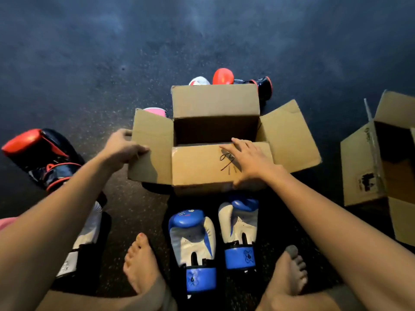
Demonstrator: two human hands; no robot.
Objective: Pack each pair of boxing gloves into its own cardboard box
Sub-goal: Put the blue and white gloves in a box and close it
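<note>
An open cardboard box (215, 102) stands on the dark floor in front of me, its inside dark and seemingly empty. My left hand (122, 147) grips the edge of its left flap. My right hand (249, 158) lies with spread fingers on the near flap, which bears black scribble. Two blue-and-white boxing gloves (193, 245) (239, 230) lie side by side just below the box, between my bare feet. A black-and-red glove (42, 156) lies at the left. A white glove (87, 234) lies partly under my left forearm.
A second open cardboard box (381, 160) stands at the right edge. Behind the first box, a red glove (223, 76), a white one (199, 81) and a black-and-red one (263, 86) peek out; a pink glove (156, 111) shows behind the left flap.
</note>
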